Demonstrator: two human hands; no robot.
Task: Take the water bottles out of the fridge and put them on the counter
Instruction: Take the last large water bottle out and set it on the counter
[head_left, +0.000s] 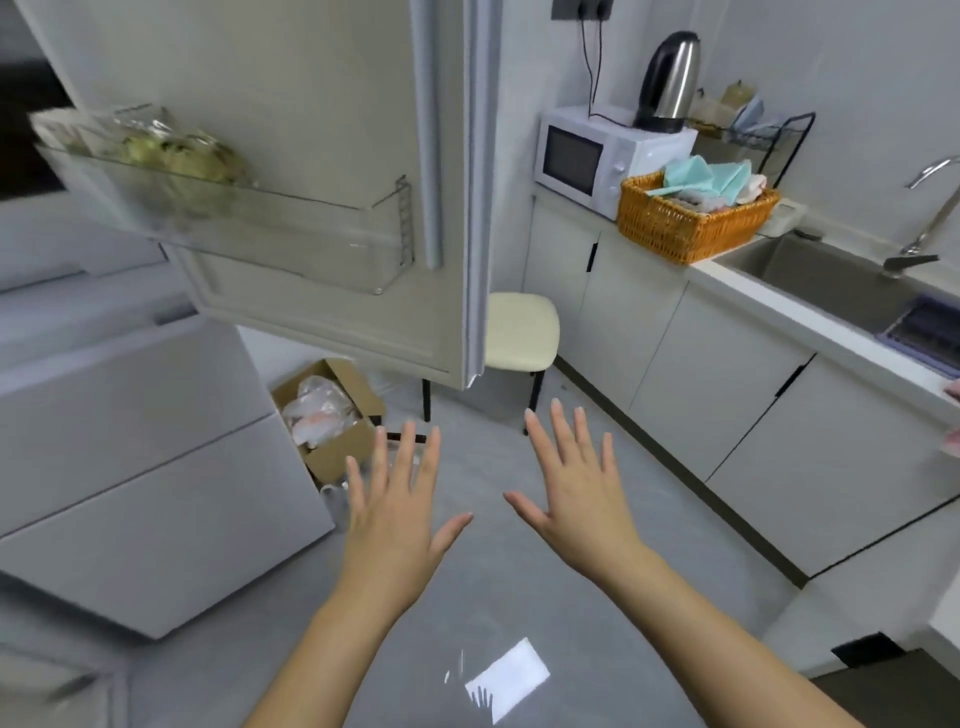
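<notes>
Water bottles: you cannot tell where they are from this view, and a small clear shape on the floor beside the cardboard box (337, 415) is too blurred to name. The fridge door (322, 156) stands swung open in front of you. Its long axis is upright, its smooth cream inner face is turned toward you, and its free edge is toward the counter side. A clear plastic door shelf (291, 234) runs crosswise along that face and holds a crinkled bag of green produce (176, 156) at its left end. Your left hand (395, 514) and right hand (576, 493) hang side by side, apart, over the grey floor, palms down, fingers straight and spread, gripping nothing. To your right the white counter (779, 306) carries a woven orange basket (691, 228) of folded teal cloths and a boxy white microwave (587, 161) with a shiny steel kettle (667, 83) on top. A steel sink (810, 270) is sunk into it. A stool (519, 332) with a rounded cream seat stands just beyond the door's edge.
</notes>
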